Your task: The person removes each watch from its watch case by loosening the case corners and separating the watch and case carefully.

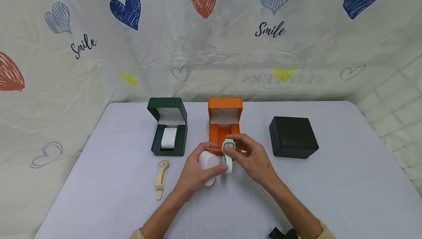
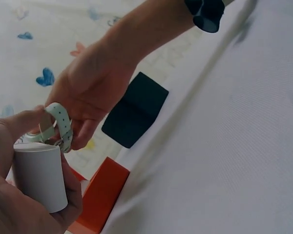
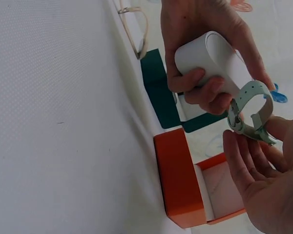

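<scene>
My left hand [image 1: 193, 173] grips a white watch cushion [image 1: 205, 159] in front of the orange watch box [image 1: 214, 132]. The thumb of that hand touches the strap of a mint-green watch [image 1: 228, 162]. Between thumb and fingers, my right hand [image 1: 255, 160] pinches the same watch near its face. In the right wrist view the strap [image 3: 254, 90] curves in an open loop beside the end of the cushion [image 3: 200, 56]. The orange box stands with its lid raised; its inside is partly hidden behind the hands.
Left of the orange box stands an open green watch box [image 1: 154, 138] holding a white cushion [image 1: 169, 138]. A beige watch [image 1: 160, 178] lies in front of it. To the right sits a closed black box [image 1: 293, 136]. Behind the white table [image 1: 346, 187] hangs a heart-printed cloth [image 1: 224, 48].
</scene>
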Available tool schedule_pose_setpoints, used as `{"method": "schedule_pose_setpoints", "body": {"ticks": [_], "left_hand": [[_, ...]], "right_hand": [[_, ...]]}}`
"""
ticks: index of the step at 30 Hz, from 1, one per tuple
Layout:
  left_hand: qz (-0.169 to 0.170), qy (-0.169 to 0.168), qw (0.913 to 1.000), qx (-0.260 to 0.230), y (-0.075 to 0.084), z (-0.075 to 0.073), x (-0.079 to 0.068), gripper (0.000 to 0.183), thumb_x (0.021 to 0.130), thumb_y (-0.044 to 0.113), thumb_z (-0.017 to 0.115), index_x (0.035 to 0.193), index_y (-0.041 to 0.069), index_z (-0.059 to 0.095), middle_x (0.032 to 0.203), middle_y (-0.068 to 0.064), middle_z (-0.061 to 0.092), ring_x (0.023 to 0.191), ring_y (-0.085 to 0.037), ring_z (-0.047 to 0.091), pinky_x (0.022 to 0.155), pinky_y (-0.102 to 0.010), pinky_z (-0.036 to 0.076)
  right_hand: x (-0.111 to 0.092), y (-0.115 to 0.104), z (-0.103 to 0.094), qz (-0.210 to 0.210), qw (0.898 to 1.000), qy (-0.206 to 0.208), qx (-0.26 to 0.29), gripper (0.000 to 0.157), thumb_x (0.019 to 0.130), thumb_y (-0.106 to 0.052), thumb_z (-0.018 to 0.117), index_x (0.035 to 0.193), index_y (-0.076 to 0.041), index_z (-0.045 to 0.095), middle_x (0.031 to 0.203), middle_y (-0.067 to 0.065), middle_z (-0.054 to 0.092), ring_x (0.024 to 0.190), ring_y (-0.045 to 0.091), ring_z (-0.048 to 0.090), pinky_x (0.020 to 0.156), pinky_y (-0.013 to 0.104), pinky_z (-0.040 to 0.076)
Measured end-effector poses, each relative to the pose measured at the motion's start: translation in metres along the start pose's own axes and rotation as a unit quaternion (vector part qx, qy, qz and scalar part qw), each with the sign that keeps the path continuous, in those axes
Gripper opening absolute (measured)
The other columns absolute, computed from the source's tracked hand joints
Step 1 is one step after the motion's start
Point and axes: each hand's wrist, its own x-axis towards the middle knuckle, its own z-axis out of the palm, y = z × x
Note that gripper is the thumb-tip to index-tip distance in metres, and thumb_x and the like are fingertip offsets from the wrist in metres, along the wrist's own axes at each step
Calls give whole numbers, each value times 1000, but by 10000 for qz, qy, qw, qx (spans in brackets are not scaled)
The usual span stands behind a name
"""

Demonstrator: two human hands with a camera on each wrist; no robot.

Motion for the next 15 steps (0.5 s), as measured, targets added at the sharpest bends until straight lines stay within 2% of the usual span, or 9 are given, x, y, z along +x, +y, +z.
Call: {"method": "schedule_pose_setpoints", "body": {"ticks": [6, 11, 15], "left_hand": [[259, 49, 9996, 86, -2, 5, -3, 59, 83, 28, 88, 135, 31, 61, 117, -7, 66, 102, -22, 61, 79, -34, 57], [496, -4, 9985, 214, -6, 9, -6, 63, 83, 27, 88, 138, 32, 59, 120, 0, 66, 108, -19, 60, 84, -31, 55], [495, -4, 9983, 312, -8, 11, -9, 63, 82, 28, 88, 138, 35, 59, 122, 5, 67, 110, -19, 60, 87, -32, 54]], "right_hand": [[-1, 4, 4, 100, 9999, 115, 12, 33, 94, -17, 79, 121, -10, 63, 101, 11, 71, 89, 15, 70, 74, 26, 63], [-2, 5, 6, 372, 9990, 206, -112, 35, 91, -21, 82, 116, -8, 61, 97, 10, 75, 88, 17, 70, 75, 23, 60], [-4, 5, 5, 486, 9986, 172, -119, 34, 89, -21, 84, 111, -7, 61, 95, 9, 77, 84, 17, 71, 74, 22, 59]]}}
